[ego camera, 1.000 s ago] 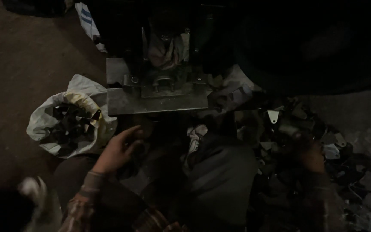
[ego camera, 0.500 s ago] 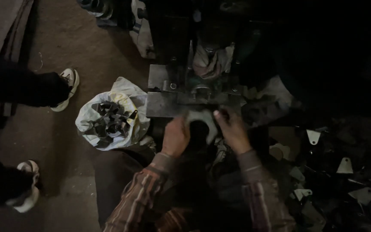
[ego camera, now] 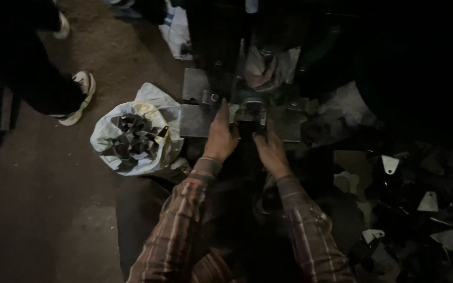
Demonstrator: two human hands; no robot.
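Dark part [ego camera: 251,127] sits on the press bed [ego camera: 197,119], right at the die [ego camera: 251,107], between your two hands. Too dim to tell its shape. It lies just ahead of your right fingertips and just right of your left fingers.

Your left hand [ego camera: 220,135] rests flat on the bed, fingers [ego camera: 223,111] stretched forward and together, tips beside the die, touching the plate. Not clenched; whether it pins the part or only rests beside it, can't tell.

Your right hand [ego camera: 271,149] lies palm down, fingers [ego camera: 260,137] extended toward the part's near edge, loosely spread. Contact with the part looks likely, but a real grasp can't be confirmed in this light.

Both of your plaid sleeves [ego camera: 184,225] run up from the bottom edge, forearms converging on the bed.

Press [ego camera: 221,47] column rises dark behind the die, a rag [ego camera: 268,71] bunched at its right side.

Left of the bed, near your left wrist: an open white sack [ego camera: 150,107] on the floor, filled with dark bent metal pieces [ego camera: 132,139].

Right, well apart from your hands: a heap of flat pale blanks [ego camera: 428,202], rounded-triangle shape, some with a hole.

Far left: another person's dark legs and white shoe [ego camera: 79,97] on the floor [ego camera: 38,199], apart from the sack.
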